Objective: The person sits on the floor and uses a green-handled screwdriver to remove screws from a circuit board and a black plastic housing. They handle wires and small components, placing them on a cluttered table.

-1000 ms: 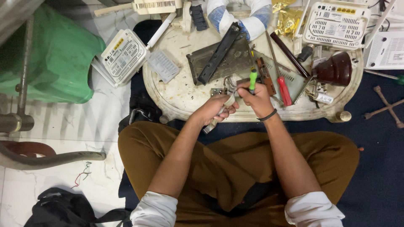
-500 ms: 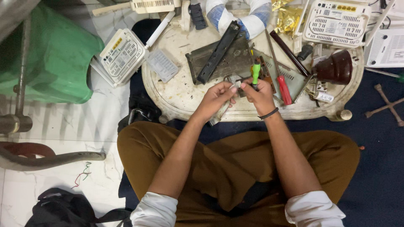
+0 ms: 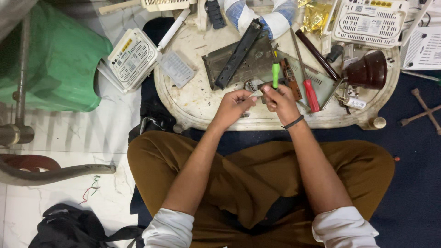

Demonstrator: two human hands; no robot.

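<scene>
Right hand (image 3: 279,98) is closed around a green-handled screwdriver (image 3: 275,73), handle pointing to the far side, tip hidden among the fingers; left hand (image 3: 234,103) pinches a small metal part (image 3: 255,95) (too small to identify) just beside it, over the near edge of the tabletop (image 3: 202,105). Part judged light, rigid and easily dropped, best gripped by its edges; the screwdriver is stiff, held low on its handle.

A red-handled screwdriver (image 3: 311,95) lies on the low table (image 3: 202,108), near a dark brown pot (image 3: 367,71).

Floor-level electronics repair spot: routers (image 3: 370,20), screwdrivers (image 3: 311,94), low table (image 3: 197,103).
</scene>
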